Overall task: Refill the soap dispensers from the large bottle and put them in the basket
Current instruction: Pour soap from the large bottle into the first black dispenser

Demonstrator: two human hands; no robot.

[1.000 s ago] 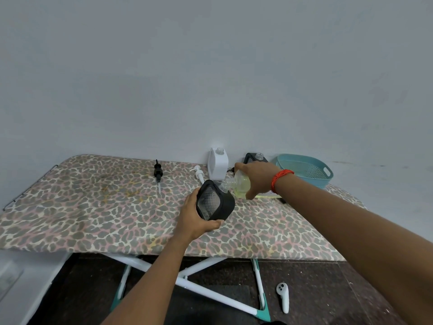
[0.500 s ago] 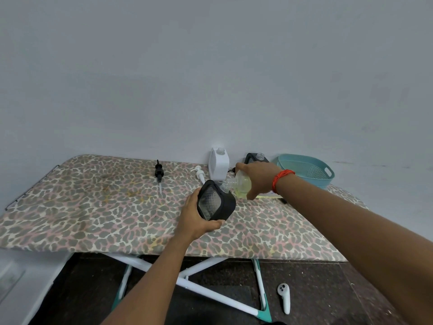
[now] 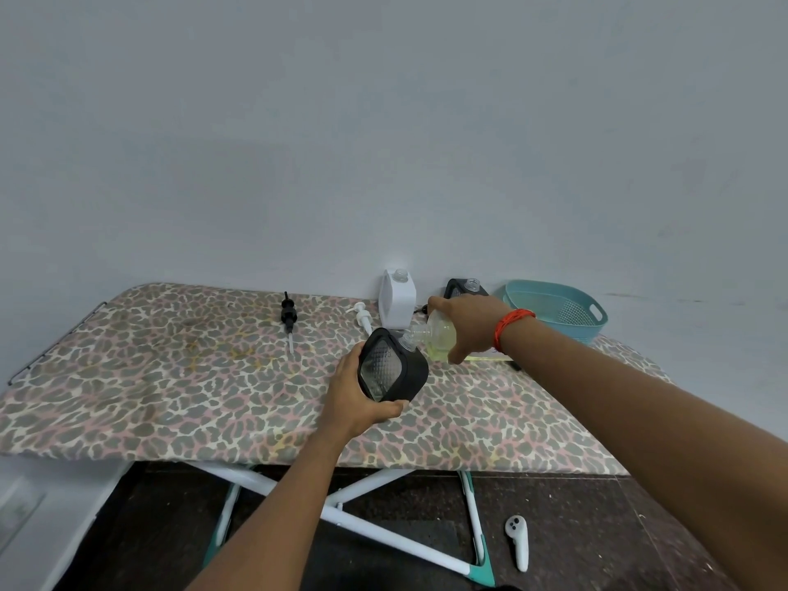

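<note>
**Black dispenser held up to the tilted soap bottle**

Leopard-print cloth covers a long folding board (image 3: pixel 170 398) that stands on white legs against a grey wall. Towards the far left of the board lies a black pump head with a clear dip tube (image 3: pixel 288 316), and to its right, well apart from it, a white plastic pump head (image 3: pixel 361 313) lies on its side.

Near the middle, the left hand (image 3: pixel 354 405) grips a square black soap dispenser with a clear textured window (image 3: pixel 392 371). The thumb lies along the dispenser's left edge and the fingers curl under its base, holding it tipped so that its open clear neck points up and to the right. Just behind it a white square dispenser bottle (image 3: pixel 397 302) stands upright with no pump, close to the wall.

The large clear plastic bottle of pale yellow-green liquid (image 3: pixel 439 339) lies almost on its side in the air, its mouth right at the black dispenser's neck. The right hand (image 3: pixel 471 330), with an orange-red thread at the wrist (image 3: pixel 511 325), is wrapped round the bottle's body. Behind that hand a second black dispenser (image 3: pixel 465 287) stands partly hidden, its neck uncapped.

At the far right end of the board sits a teal perforated plastic basket (image 3: pixel 554 311); what it holds cannot be told from here. On the dark floor to the right lies a white handheld controller (image 3: pixel 517 541).
</note>
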